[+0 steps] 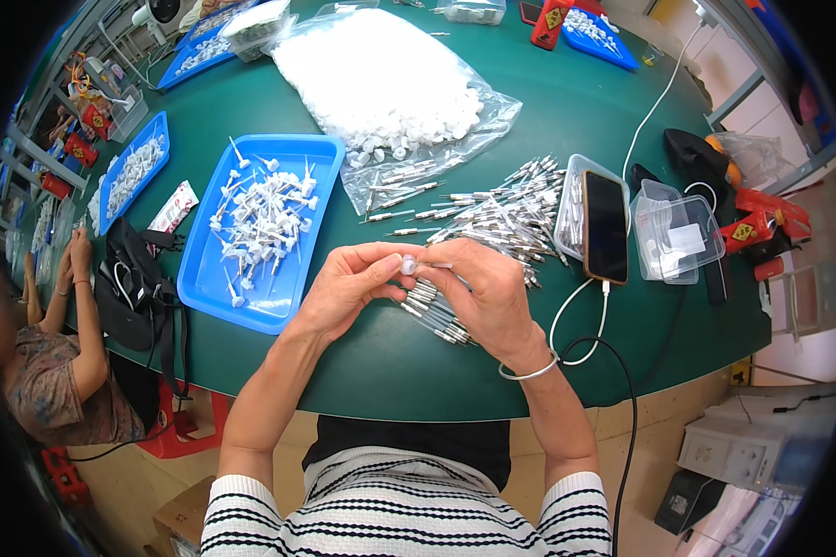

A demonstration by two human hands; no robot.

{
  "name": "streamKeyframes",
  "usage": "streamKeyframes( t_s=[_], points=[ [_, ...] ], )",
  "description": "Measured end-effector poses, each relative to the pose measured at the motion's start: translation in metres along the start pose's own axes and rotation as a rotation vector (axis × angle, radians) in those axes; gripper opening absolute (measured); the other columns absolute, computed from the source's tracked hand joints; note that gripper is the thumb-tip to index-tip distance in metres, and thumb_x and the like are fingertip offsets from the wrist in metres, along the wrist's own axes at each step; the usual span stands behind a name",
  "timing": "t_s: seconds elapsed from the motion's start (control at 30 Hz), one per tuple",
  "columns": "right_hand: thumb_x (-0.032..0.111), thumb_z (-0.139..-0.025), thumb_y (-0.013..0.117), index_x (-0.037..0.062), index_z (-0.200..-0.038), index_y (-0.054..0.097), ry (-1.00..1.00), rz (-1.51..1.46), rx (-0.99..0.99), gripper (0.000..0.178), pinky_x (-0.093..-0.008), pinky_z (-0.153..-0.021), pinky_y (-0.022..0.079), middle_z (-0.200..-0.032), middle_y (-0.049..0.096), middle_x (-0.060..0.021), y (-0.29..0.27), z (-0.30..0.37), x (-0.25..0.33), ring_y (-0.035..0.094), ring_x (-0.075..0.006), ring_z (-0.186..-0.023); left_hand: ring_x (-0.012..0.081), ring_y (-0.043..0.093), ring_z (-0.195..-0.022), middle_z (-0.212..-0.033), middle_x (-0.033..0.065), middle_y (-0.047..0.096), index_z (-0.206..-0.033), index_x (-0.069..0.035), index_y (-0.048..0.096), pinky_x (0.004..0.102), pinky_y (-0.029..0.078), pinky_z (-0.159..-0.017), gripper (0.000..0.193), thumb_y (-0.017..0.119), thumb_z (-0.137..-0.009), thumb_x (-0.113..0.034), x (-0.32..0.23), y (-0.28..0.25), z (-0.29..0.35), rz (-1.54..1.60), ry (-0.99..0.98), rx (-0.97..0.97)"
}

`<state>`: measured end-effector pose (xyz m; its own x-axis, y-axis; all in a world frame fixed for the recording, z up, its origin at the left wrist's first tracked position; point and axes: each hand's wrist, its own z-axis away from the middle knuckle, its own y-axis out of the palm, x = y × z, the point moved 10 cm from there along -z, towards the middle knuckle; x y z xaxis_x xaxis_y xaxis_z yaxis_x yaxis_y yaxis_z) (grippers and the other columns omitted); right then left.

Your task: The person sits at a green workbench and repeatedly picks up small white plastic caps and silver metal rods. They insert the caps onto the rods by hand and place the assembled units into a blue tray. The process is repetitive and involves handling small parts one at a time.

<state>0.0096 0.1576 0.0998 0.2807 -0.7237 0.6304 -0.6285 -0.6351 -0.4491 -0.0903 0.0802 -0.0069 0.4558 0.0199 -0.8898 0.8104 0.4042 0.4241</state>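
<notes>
Over the near edge of the green table point(372, 371), my two hands meet. My left hand point(348, 283) pinches a small white plastic cap point(408, 265) between thumb and fingertips. Held against the cap's right side by my right hand point(488, 288) is a thin pale rod point(438, 265), mostly covered by the fingers. Beneath and beyond the hands lies a heap of slim metal-and-clear rods point(506, 218). A blue tray point(288, 311) to the left carries several white caps with rods stuck in them point(269, 218).
A large clear bag of white caps point(381, 84) lies behind. To the right, a phone point(606, 227) leans on a clear box of rods point(571, 209), its white cable point(557, 320) looping nearby. Clear containers point(680, 237) and a black bag point(130, 288) flank the work. A co-worker point(74, 371) sits left.
</notes>
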Motion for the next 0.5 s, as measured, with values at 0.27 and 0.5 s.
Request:
streamKeyframes(
  t_s=[0.27, 0.5],
  points=[
    [0.004, -0.078, 0.071, 0.0050, -0.094, 0.064, -0.036, 0.007, -0.012, 0.018, -0.0325, -0.060, 0.053, -0.080, 0.067, -0.0088, 0.0004, 0.0014, 0.0025, 0.066, -0.0244, -0.071, 0.0103, 0.063, -0.085, -0.098, 0.0077, 0.067, -0.116, 0.001, 0.064, 0.0228, 0.055, -0.074, 0.028, 0.058, -0.095, -0.016, 0.0009, -0.0003, 0.0007, -0.008, -0.014, 0.003],
    [0.003, -0.078, 0.071, 0.0021, -0.091, 0.064, 0.013, -0.022, -0.033, 0.015, -0.0312, -0.060, 0.053, -0.080, 0.068, -0.0098, 0.0014, 0.0031, -0.0007, 0.067, -0.0236, -0.069, 0.0102, 0.065, -0.084, -0.100, 0.0084, 0.068, -0.116, 0.003, 0.062, 0.0208, 0.056, -0.071, 0.027, 0.058, -0.095, -0.015, -0.0008, -0.0010, 0.0010, 0.020, 0.004, -0.019]
  ],
)
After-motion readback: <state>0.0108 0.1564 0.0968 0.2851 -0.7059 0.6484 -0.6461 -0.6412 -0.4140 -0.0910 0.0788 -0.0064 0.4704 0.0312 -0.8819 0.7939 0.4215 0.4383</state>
